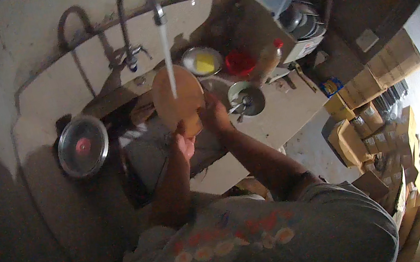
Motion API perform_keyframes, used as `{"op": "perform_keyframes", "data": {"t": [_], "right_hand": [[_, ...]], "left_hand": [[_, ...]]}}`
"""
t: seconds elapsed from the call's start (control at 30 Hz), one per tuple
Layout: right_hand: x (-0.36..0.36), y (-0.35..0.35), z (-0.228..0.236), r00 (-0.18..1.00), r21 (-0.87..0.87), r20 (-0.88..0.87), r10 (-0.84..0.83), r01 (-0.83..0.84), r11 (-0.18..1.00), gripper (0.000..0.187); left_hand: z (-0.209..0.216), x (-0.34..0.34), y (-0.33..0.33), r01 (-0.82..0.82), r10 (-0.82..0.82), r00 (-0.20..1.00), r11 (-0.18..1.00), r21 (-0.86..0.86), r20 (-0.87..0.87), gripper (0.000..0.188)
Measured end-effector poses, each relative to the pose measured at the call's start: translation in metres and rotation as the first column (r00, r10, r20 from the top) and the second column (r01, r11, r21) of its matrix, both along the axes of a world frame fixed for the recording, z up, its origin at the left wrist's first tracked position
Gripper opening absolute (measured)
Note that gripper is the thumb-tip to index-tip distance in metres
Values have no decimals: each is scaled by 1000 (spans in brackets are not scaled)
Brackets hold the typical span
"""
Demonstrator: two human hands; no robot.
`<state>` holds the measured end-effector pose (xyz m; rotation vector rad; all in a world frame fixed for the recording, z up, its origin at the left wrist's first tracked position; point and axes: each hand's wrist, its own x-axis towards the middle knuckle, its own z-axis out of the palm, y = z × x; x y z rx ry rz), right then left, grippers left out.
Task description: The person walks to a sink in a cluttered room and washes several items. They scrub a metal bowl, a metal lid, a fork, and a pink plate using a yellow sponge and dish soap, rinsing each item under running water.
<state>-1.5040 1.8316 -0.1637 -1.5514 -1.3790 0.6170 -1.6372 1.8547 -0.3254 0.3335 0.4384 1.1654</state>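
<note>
Over the sink (150, 155) I hold a tan, round plate (176, 100) tilted up under the tap (126, 33). A stream of water (167, 54) falls from the spout onto its face. My left hand (186, 143) grips the plate's lower edge, thumb on the front. At its right edge my right hand (213, 113) is closed on the rim, its fingers partly in shadow. Just right of that hand stands a metal bowl (255, 101) with spoons (239, 108) in it. Behind the plate lies a white dish with a yellow sponge (204, 63).
A glass lid with a red knob (83, 146) lies left of the sink. Along the counter's back are a red bowl (239, 63) and a red-capped bottle (276, 52). A white dish rack (311, 37) holds plates at the back right. Cardboard boxes (394, 59) are stacked farther right.
</note>
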Motion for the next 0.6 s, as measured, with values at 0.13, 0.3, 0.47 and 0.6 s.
{"op": "perform_keyframes", "data": {"t": [0.13,0.3,0.47,0.6], "right_hand": [[-7,-6,61,998,-250,5,-55,54,967,52],[58,-31,79,961,-80,255,-108,133,988,46],[97,-52,152,943,366,304,134,-245,898,46],[224,-90,195,771,659,616,-164,-390,643,47]], "left_hand": [[-30,-7,27,-82,81,996,997,9,28,50],[17,23,35,-93,96,995,993,-67,41,36],[-107,-89,97,85,395,253,900,427,-883,31],[-87,-24,85,-236,184,798,972,-16,-574,33]]}}
